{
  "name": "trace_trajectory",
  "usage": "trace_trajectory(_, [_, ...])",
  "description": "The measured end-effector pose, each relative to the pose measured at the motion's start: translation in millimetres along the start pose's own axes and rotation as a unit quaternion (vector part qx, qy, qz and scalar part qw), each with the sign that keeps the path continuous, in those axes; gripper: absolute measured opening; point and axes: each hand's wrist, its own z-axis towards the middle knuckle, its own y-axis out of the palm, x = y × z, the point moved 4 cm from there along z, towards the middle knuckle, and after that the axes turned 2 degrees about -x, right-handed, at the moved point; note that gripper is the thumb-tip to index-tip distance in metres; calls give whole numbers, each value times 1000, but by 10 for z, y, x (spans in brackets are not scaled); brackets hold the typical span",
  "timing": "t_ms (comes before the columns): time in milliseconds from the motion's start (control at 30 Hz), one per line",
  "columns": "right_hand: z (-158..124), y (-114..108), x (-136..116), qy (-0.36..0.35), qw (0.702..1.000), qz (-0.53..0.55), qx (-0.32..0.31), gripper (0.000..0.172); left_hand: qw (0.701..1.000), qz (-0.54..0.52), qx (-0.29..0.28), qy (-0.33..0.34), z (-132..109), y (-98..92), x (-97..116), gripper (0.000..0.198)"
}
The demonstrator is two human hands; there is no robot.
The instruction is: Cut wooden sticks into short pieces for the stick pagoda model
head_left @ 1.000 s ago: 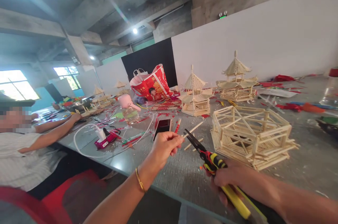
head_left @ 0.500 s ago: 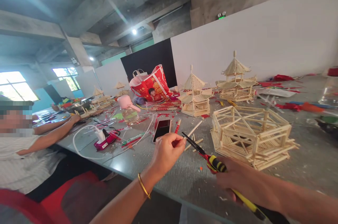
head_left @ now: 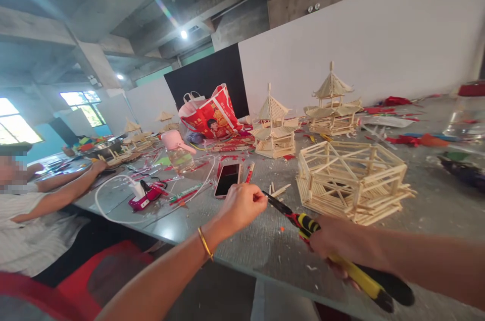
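Note:
My left hand (head_left: 244, 205), a gold bangle on its wrist, is closed in a pinch. Whatever lies between its fingertips is too small to make out. My right hand (head_left: 333, 245) is wrapped round shears (head_left: 308, 225) with yellow-and-black handles and dark blades. The tips of the blades meet the fingertips of my left hand. Beyond my right hand stands a six-sided frame of pale wooden sticks (head_left: 352, 184). Short loose sticks (head_left: 280, 191) lie on the table just past the blades.
Two stick pagodas (head_left: 275, 134) (head_left: 332, 109) stand further back. A phone (head_left: 228, 179), a pink-lidded jug (head_left: 180, 154), a purple power strip (head_left: 146, 199) with a white cable and a red bag (head_left: 212, 116) are on the table. A co-worker (head_left: 34, 210) sits at the left.
The view has shifted, so the table things sit higher and further left. The shears' blades are now closer together, against my left fingertips, and their handles show more fully.

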Motion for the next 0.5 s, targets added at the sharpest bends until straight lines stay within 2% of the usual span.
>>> trace_trajectory(133, [15,-5,44,58,998,24,-31,2,989,-59,-126,-58,109,153,-81,16])
trace_trajectory(233, [5,-5,38,91,993,55,-54,7,972,-116,-179,-102,136,237,-167,14])
trace_trajectory(367, [41,1,49,121,988,44,-85,12,948,-187,-198,-163,130,306,-245,12])
trace_trajectory(500, [95,-34,89,128,990,37,-38,8,955,-179,-173,-162,151,251,-190,14])
